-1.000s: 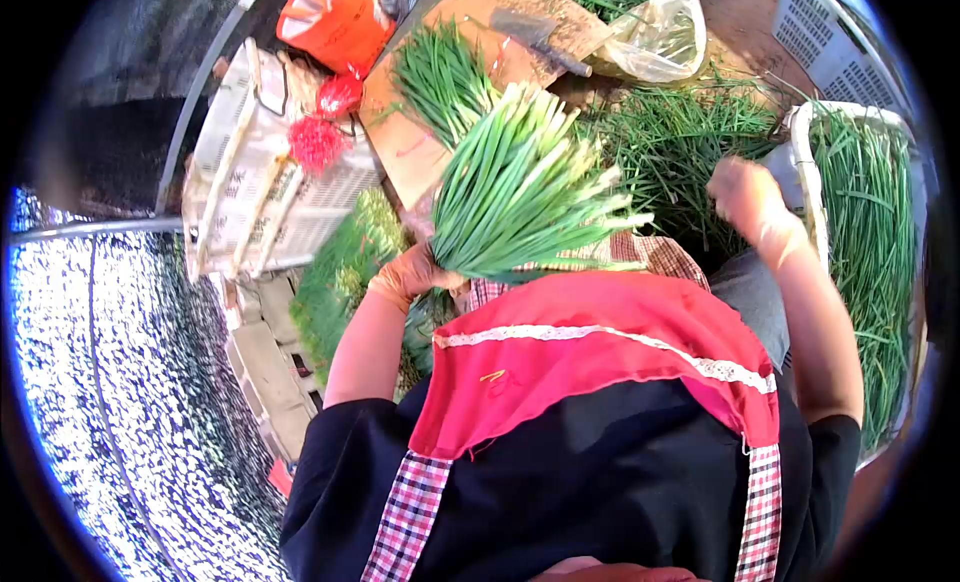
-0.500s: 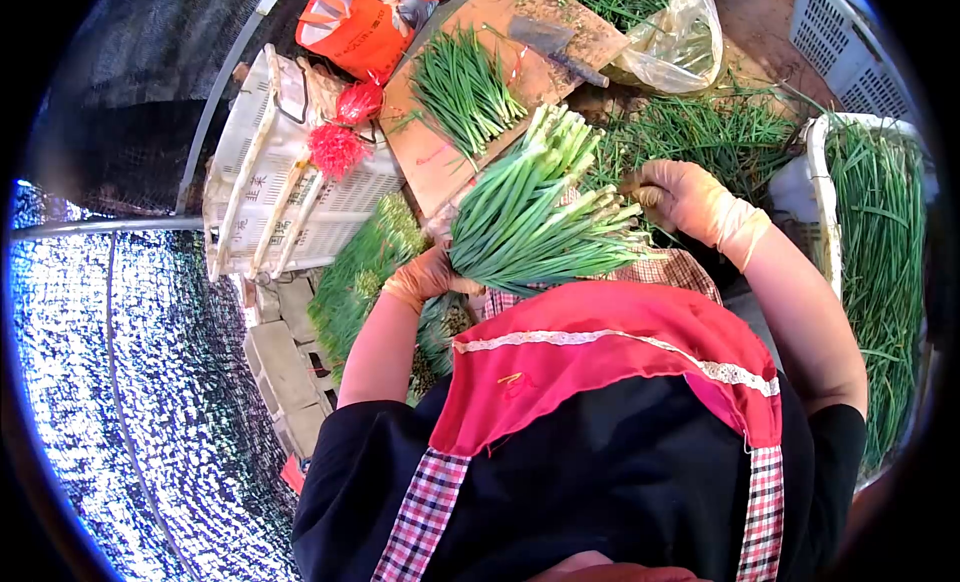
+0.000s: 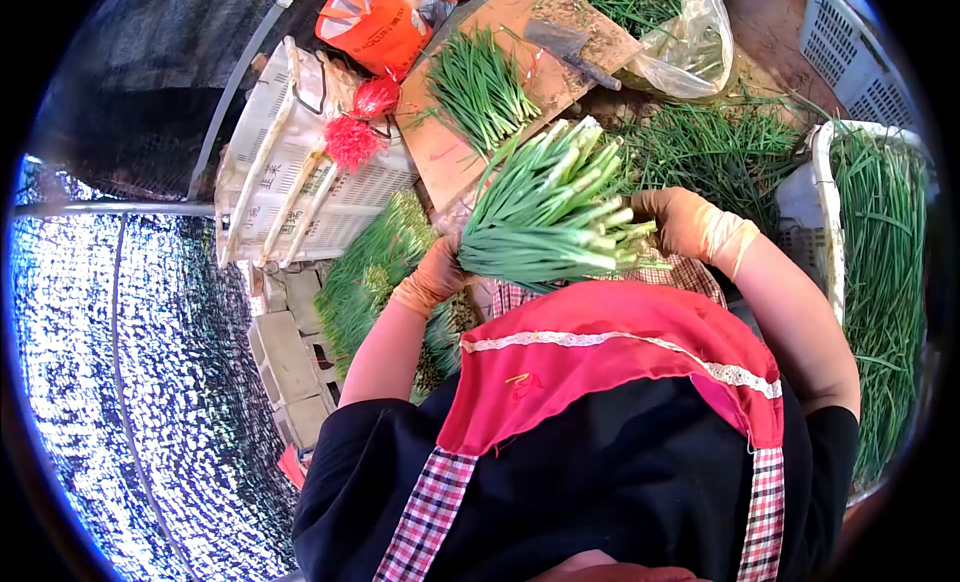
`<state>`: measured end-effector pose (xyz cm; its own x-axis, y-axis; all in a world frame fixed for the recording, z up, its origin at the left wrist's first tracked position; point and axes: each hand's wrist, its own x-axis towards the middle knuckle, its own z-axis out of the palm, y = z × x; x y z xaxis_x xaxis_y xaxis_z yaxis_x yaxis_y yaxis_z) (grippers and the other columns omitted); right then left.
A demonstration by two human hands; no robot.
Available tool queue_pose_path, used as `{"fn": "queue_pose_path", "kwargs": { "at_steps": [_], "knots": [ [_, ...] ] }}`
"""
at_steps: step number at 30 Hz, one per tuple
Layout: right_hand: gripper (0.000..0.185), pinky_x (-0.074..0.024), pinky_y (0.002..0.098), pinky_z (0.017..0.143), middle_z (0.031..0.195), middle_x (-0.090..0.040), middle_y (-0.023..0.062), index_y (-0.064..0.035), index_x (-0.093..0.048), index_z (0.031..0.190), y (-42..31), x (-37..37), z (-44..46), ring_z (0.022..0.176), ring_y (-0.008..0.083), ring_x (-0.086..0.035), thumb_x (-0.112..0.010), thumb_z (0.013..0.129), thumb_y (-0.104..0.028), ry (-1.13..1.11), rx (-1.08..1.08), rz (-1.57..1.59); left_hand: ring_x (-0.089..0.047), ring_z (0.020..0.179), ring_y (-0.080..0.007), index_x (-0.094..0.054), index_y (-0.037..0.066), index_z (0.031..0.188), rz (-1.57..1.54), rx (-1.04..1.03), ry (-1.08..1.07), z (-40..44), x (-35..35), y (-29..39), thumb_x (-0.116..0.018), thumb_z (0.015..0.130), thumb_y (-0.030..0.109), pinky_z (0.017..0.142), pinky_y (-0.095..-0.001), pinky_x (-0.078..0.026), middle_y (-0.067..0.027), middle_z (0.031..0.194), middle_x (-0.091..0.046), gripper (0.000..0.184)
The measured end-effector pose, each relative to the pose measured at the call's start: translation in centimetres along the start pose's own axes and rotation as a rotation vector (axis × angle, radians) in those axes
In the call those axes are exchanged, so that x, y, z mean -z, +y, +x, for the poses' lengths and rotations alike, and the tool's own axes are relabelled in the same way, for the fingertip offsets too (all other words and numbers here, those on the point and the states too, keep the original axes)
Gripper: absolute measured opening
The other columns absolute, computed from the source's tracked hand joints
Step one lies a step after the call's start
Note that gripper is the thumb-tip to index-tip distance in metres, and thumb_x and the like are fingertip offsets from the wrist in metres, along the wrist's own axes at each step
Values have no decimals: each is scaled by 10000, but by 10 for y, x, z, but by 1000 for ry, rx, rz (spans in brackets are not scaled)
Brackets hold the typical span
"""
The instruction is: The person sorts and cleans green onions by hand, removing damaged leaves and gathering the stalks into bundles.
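Note:
A large bunch of green stalks (image 3: 545, 217) lies fanned out above the red apron (image 3: 620, 317), pale ends to the right. My left hand (image 3: 436, 273), in an orange glove, is closed round the leafy left end of the bunch. At the pale stalk ends is my right hand (image 3: 684, 222), gloved too, with its fingers curled against them; whether it grips any stalk is hidden. Above the bunch, a smaller bundle of greens (image 3: 480, 90) rests on a brown board (image 3: 425, 147) beside a broad-bladed knife (image 3: 560, 42).
White crates (image 3: 285, 172) stand at the left with red ties (image 3: 352, 142) on them. Near the board are an orange bag (image 3: 375, 32) and a clear plastic bag (image 3: 690, 57). Loose greens (image 3: 710, 147) lie beyond my right hand. A white basket (image 3: 826, 182) of greens stands at the right.
My right hand has come in from the right to the pale ends of the bunch. My left hand has kept its hold. The whole view has shifted slightly.

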<state>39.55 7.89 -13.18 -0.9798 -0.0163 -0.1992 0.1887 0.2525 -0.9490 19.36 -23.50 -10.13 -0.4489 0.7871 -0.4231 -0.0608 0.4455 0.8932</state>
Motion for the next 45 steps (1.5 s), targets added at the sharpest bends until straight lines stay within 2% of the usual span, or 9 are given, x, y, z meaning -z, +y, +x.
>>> {"fn": "queue_pose_path", "kwargs": {
  "at_steps": [7, 12, 23, 27, 31, 37, 39, 42, 45],
  "knots": [
    [145, -489, 297, 668, 836, -658, 86, -65, -660, 926, -16, 11, 1, 698, 151, -593, -583, 805, -37, 234, -78, -599, -578, 834, -104, -655, 30, 929, 207, -277, 36, -6, -14, 16, -653, 705, -110, 754, -258, -480, 6, 932, -647, 263],
    [515, -435, 218, 779, 1132, -563, -9, -98, -508, 1274, -75, 40, -19, 816, 71, -517, -599, 784, 31, 369, 313, 280, -570, 805, -103, -645, 17, 872, -185, -5, 106, 1, -11, 8, -616, 699, -137, 732, -252, -476, -11, 859, -631, 233],
    [140, -453, 285, 876, 1035, -630, 98, -63, -673, 862, -69, 23, 8, 1042, 184, -557, -576, 796, 13, 513, 554, 143, -505, 646, -100, -564, 47, 688, 224, -303, 114, 12, 11, -34, -555, 644, -138, 580, -261, -418, 8, 686, -560, 190],
    [136, -452, 297, 857, 1021, -640, 104, -39, -667, 892, -35, 113, -38, 1003, 235, -575, -544, 847, -74, 859, 191, 54, -505, 702, -81, -620, 45, 781, 223, -321, 122, 2, -3, -19, -549, 677, -147, 624, -244, -428, 25, 747, -573, 230],
    [440, -423, 355, 947, 1257, -508, 176, -70, -571, 1158, 32, 107, -68, 1104, 325, -526, -695, 742, -145, 723, -710, -923, -552, 804, -84, -647, 36, 882, 72, -252, 137, -2, -16, -5, -546, 726, -173, 724, -250, -468, 25, 888, -623, 280],
    [562, -420, 372, 947, 1197, -551, 152, -136, -508, 1232, -21, 0, 10, 1112, 338, -516, -635, 698, -20, 294, 359, -581, -576, 861, -123, -661, 21, 930, 25, -252, 97, -2, -19, 2, -582, 705, -170, 772, -266, -473, -23, 954, -638, 305],
    [415, -472, 388, 839, 993, -640, 138, -131, -593, 1114, -71, 2, 12, 938, 341, -600, -589, 711, -34, -149, -33, -1139, -575, 857, -124, -659, 27, 919, -126, -211, 87, -1, -19, 9, -579, 699, -170, 763, -274, -472, -14, 944, -637, 305],
    [182, -504, 399, 698, 803, -640, 155, -96, -654, 851, 0, 22, 5, 779, 325, -634, -537, 728, -31, 301, 238, -938, -576, 780, -128, -639, 56, 896, 347, -302, 178, -8, -10, -4, -602, 690, -80, 718, -269, -462, -19, 840, -631, 250],
    [234, -507, 350, 760, 932, -656, 144, -59, -657, 1000, 66, 92, -32, 877, 308, -633, -579, 785, -109, 262, -535, -822, -576, 922, -97, -624, 30, 1002, 442, -230, 107, -6, 24, -35, -630, 703, -116, 844, -273, -461, -17, 991, -639, 333]
  ]
}}
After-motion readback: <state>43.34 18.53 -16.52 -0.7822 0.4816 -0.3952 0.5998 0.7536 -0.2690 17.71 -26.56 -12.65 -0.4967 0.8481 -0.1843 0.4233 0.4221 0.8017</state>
